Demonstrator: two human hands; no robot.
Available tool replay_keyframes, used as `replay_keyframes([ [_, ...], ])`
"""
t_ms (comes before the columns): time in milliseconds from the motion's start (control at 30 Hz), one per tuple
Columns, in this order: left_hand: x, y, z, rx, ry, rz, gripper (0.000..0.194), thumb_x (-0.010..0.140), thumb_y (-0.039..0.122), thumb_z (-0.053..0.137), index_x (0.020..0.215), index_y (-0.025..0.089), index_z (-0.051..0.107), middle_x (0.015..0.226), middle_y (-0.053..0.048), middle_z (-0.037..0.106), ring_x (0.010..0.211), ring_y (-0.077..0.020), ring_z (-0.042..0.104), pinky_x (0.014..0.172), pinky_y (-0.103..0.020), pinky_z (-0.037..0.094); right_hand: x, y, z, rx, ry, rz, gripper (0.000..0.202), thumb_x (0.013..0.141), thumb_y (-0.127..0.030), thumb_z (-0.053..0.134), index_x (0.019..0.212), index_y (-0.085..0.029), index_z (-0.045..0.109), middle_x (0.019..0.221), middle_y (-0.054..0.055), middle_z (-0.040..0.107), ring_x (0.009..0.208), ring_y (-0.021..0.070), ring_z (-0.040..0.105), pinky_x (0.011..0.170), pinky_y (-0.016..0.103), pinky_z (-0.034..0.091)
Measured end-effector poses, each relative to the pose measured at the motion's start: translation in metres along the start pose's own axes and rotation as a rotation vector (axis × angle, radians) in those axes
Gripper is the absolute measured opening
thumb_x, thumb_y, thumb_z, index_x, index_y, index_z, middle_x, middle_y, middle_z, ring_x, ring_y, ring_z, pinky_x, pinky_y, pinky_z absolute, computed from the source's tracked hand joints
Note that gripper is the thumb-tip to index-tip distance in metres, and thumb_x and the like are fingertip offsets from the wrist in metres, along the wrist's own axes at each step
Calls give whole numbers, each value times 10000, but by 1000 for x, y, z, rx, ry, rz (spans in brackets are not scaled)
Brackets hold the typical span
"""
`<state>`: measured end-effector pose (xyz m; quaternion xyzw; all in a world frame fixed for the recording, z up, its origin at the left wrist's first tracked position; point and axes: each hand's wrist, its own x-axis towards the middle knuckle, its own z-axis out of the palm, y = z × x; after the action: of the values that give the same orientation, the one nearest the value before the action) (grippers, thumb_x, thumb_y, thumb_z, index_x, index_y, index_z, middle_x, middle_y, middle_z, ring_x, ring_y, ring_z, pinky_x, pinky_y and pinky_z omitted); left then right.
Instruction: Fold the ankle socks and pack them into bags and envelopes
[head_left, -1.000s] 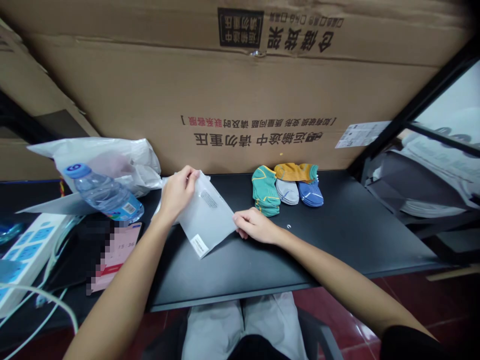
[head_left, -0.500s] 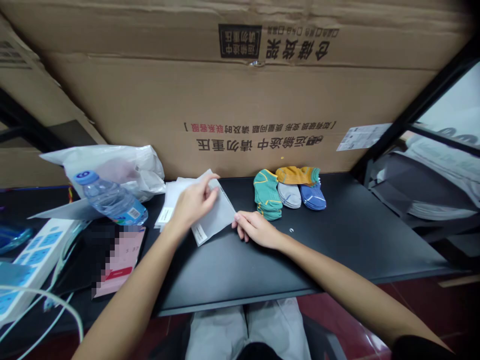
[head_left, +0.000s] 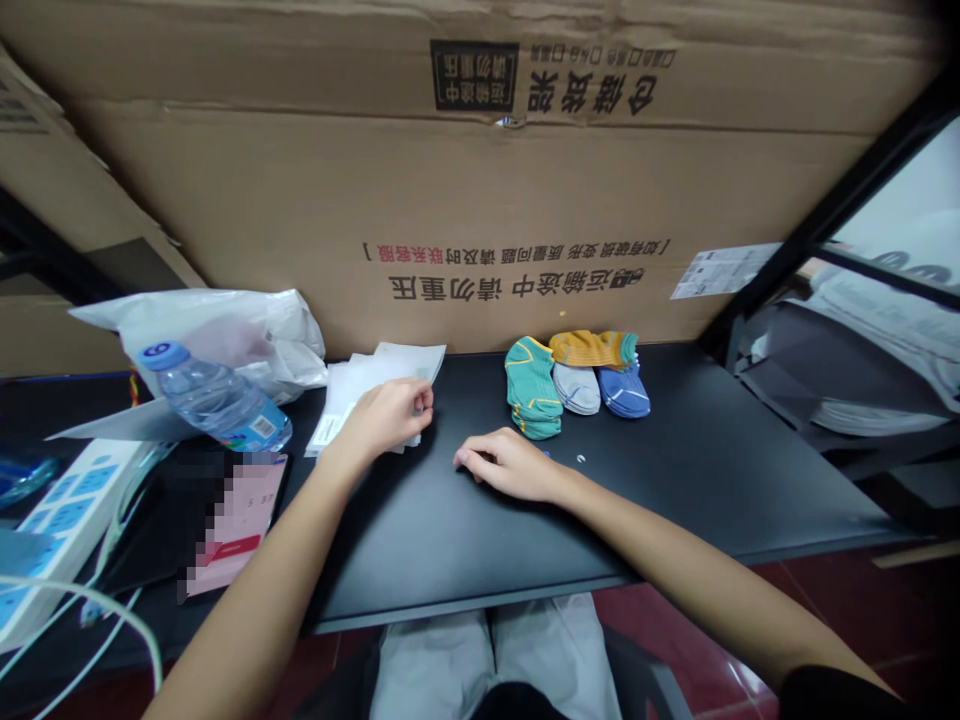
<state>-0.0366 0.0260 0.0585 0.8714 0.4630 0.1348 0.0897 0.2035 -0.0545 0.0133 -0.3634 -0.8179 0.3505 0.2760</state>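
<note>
Several flat whitish plastic sleeves (head_left: 352, 378) with printed labels lie in an overlapping pile on the black desk. Over the pile's right part is my left hand (head_left: 386, 415), its fingers curled in and no item visible in them. To its right, low over the bare desk, my right hand (head_left: 510, 465) has its fingertips bent together, with nothing seen in them. Beyond the right hand sit folded socks: a green stack (head_left: 534, 385), a mustard pair (head_left: 589, 349) on top, grey ones (head_left: 577, 388) and blue ones (head_left: 625, 390).
A large cardboard sheet (head_left: 450, 190) stands along the back. At left are a white plastic bag (head_left: 292, 335), a water bottle (head_left: 217, 395), a phone (head_left: 244, 520), a power strip (head_left: 75, 510) and cables. A small white scrap (head_left: 581, 458) lies near the socks.
The sleeve stretched between both hands now lies with the pile at left. My right hand has let go of its corner; my left hand has lowered and curled its fingers.
</note>
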Motion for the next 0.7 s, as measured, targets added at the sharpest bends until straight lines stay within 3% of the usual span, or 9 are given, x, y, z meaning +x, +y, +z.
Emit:
replay_keyframes([
  [100,1,-14,4,12,-28,-79,101,832,281,578,806,235,664,788,-49,707,707,-228,641,660,-315,414,-1,1,-2,-8,36,-37,291,1081,-323,517,995,-190,760,736,7,713,642,145,626,664,250,435],
  [200,1,-18,8,33,-19,-160,160,891,342,581,867,243,704,741,-45,702,678,-240,643,629,-316,393,-3,0,-12,-53,168,-69,294,1080,-354,507,981,-205,740,807,32,740,692,167,648,695,272,457],
  [333,1,-2,10,34,5,-158,194,941,409,588,957,270,722,722,-19,709,660,-234,644,605,-306,364,-4,3,-35,-137,387,-61,376,1096,-400,465,842,-216,672,799,54,711,751,193,650,761,310,479],
  [467,0,23,15,20,-55,-44,208,973,368,551,1004,268,731,740,-18,725,649,-216,644,595,-299,345,-5,12,-56,-205,486,-51,337,1096,-376,462,859,-219,643,818,56,698,772,201,652,783,327,483],
  [567,-2,34,23,0,-84,47,196,970,333,554,991,263,736,740,-24,725,667,-219,652,604,-304,342,-4,25,-64,-263,532,29,279,1092,-357,451,933,-217,632,875,65,713,818,217,670,818,346,501],
  [700,-3,37,28,-15,-81,91,184,963,313,559,965,261,735,737,-24,726,669,-216,655,605,-305,333,-2,47,-66,-426,539,130,312,1051,-350,503,1284,-182,626,1288,166,714,1229,327,645,1075,486,486],
])
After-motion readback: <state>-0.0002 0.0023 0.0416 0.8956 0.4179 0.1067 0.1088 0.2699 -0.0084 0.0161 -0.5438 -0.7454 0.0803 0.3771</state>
